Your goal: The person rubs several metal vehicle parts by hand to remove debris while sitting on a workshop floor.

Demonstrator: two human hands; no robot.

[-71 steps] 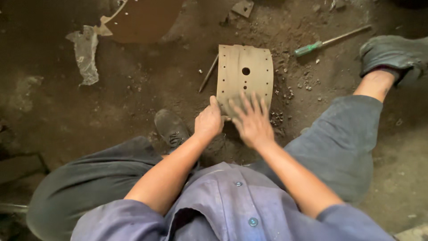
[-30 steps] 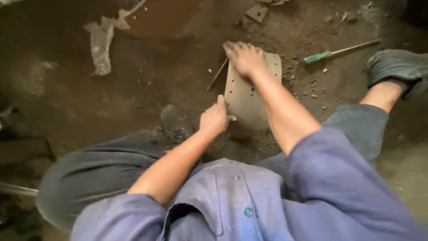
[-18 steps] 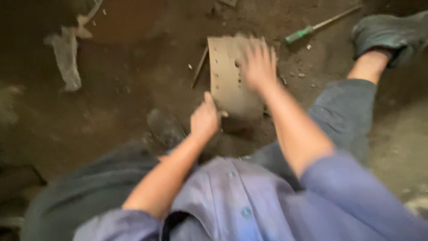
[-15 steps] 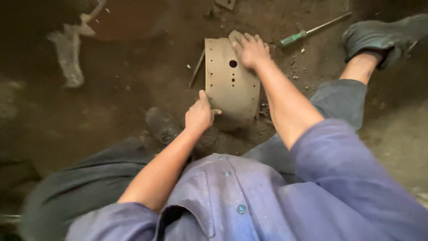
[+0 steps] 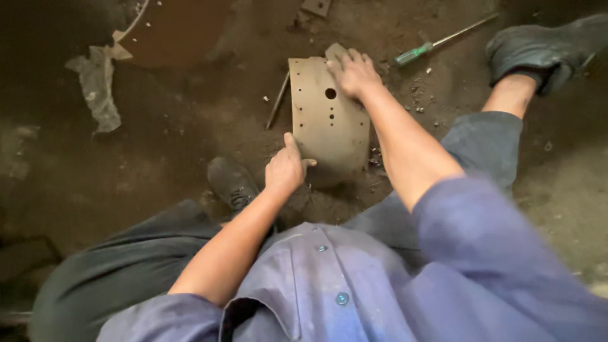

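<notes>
Hands on curved metal plate (image 5: 329, 120), lying on dirt floor (image 5: 190, 126).
Right hand (image 5: 352, 73) lies flat on plate's far edge, grip released; left hand (image 5: 286, 170) pinches near corner; green-handled screwdriver (image 5: 437, 43) nearby.

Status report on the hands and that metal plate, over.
Left hand on near edge of curved metal plate. Right hand pressing far end. Screwdriver lies clear.

A single head-worn camera looks steeply down, close over the person's blue shirt (image 5: 354, 291), onto the dusty brown dirt floor (image 5: 177, 133) ahead.
</notes>
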